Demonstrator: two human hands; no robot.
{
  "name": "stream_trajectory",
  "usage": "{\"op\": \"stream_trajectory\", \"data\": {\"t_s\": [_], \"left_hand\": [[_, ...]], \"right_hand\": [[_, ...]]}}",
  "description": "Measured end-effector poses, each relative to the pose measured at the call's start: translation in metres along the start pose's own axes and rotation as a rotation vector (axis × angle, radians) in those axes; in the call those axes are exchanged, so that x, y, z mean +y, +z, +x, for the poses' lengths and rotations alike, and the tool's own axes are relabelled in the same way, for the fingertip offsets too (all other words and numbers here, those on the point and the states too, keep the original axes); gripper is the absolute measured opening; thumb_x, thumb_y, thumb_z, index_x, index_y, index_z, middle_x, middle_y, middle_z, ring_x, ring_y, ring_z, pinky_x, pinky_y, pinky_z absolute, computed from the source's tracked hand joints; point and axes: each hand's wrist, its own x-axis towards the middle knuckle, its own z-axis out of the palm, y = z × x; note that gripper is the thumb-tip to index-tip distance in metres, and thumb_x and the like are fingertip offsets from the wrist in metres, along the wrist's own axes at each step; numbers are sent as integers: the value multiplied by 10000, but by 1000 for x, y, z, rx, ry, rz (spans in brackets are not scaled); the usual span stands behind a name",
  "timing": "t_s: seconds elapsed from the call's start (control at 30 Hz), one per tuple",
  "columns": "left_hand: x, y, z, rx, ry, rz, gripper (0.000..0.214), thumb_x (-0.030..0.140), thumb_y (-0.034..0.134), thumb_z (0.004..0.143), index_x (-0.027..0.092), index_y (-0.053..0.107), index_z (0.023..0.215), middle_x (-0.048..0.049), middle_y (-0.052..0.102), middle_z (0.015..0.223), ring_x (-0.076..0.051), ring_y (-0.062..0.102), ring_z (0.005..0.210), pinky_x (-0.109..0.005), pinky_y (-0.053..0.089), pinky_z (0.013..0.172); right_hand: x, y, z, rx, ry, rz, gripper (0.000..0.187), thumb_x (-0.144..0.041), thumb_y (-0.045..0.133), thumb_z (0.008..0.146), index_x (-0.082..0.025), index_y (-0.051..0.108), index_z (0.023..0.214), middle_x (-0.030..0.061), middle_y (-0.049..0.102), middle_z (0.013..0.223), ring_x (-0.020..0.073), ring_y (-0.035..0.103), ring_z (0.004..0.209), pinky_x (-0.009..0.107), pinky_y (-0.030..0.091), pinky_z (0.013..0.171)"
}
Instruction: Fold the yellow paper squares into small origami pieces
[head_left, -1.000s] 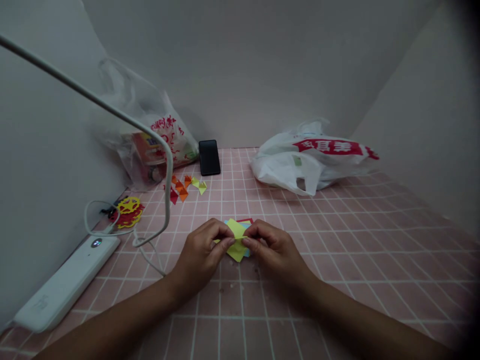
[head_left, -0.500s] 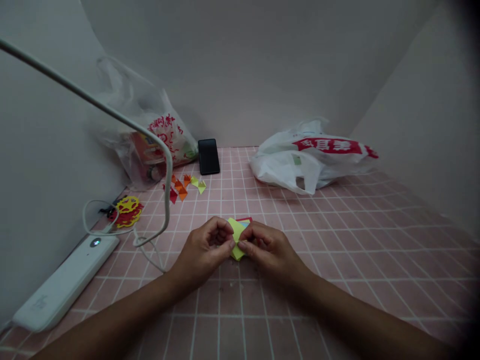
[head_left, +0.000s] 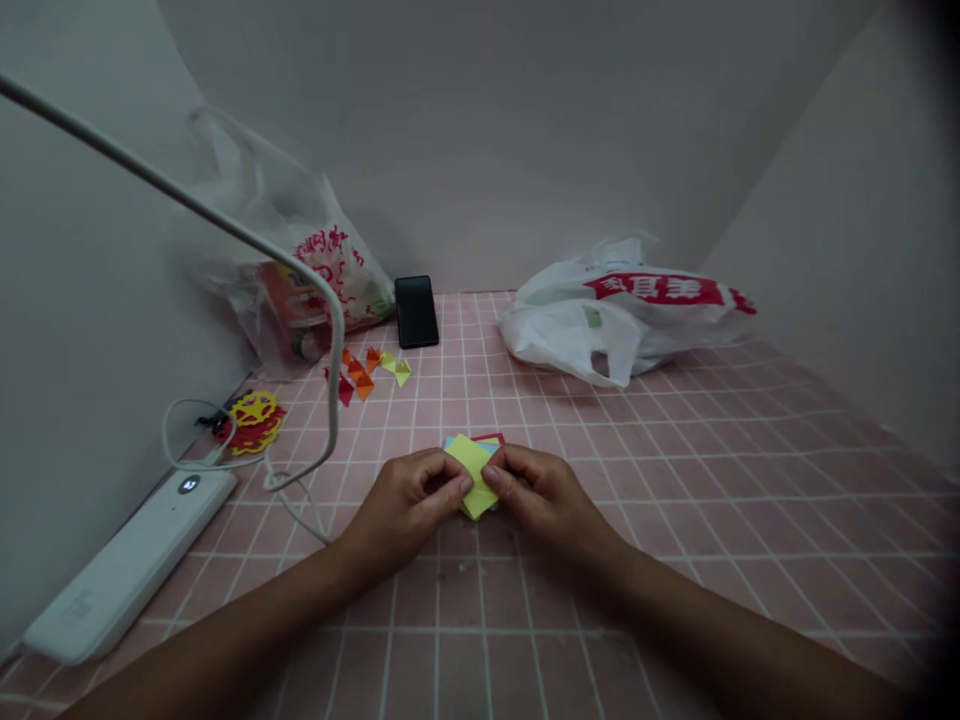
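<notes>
A small square of yellow paper (head_left: 474, 472) is held between my two hands, turned so one corner points toward me. My left hand (head_left: 420, 492) pinches its left side between thumb and bent fingers. On the opposite side, my right hand (head_left: 536, 492) pinches the right edge in the same way. Behind and beneath the yellow sheet, the edges of a red paper (head_left: 495, 438) and a light blue paper (head_left: 449, 442) peek out. The rest of those papers is hidden.
Small folded red, orange and yellow paper pieces (head_left: 361, 380) lie at the back left, near a black phone (head_left: 416, 311). Plastic bags stand left (head_left: 330, 260) and right (head_left: 570, 335). A white power bank (head_left: 135, 570), a cable (head_left: 335, 380) and yellow-red cutouts (head_left: 255, 422) sit at left.
My fingers have moved apart to the paper's sides, and more of the yellow sheet shows, spread flatter. The light blue edge at left has come into sight.
</notes>
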Motion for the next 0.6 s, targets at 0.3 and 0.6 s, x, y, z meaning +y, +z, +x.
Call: {"op": "stream_trajectory", "data": {"t_s": [0.3, 0.6], "left_hand": [[4, 0, -1, 7, -30, -31, 180, 217, 561, 876, 169, 639, 722, 1, 636, 696, -139, 574, 659, -241, 433, 626], [2, 1, -1, -3, -13, 31, 223, 237, 533, 900, 169, 597, 697, 20, 563, 646, -127, 519, 615, -238, 390, 601]], "right_hand": [[1, 3, -3, -24, 17, 127, 320, -362, 446, 940, -193, 492, 673, -18, 447, 649, 130, 410, 596, 256, 323, 541], [-3, 1, -2, 8, 15, 64, 237, -302, 530, 868, -189, 521, 660, -13, 505, 635, 133, 447, 598, 256, 347, 550]]}}
